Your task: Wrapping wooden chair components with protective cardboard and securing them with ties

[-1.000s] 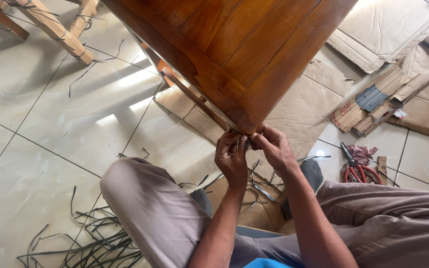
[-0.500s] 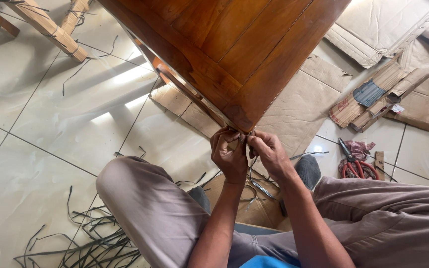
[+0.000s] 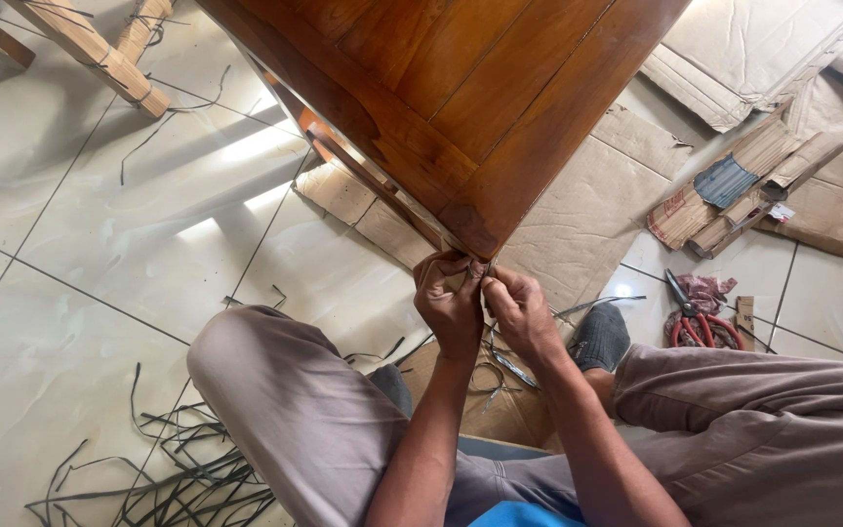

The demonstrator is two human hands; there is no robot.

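Observation:
A polished brown wooden table (image 3: pixel 461 88) fills the top of the head view, one corner pointing down at me. My left hand (image 3: pixel 449 303) and my right hand (image 3: pixel 519 312) meet just under that corner, fingers pinched together on a thin dark strip (image 3: pixel 485 268) at the table leg. More dark strips (image 3: pixel 500 366) curl below my hands. My knees in grey-brown trousers (image 3: pixel 285 390) sit on either side.
Flattened cardboard (image 3: pixel 587 215) lies on the white tiled floor under the table. Red-handled pliers (image 3: pixel 695 322) rest on the right by folded cardboard pieces (image 3: pixel 734 190). A heap of cut dark strips (image 3: pixel 178 468) lies lower left. A light wooden frame (image 3: pixel 90 44) is at upper left.
Both hands have shifted slightly left and up toward the table corner, staying pinched together on the strip. The view has moved a little.

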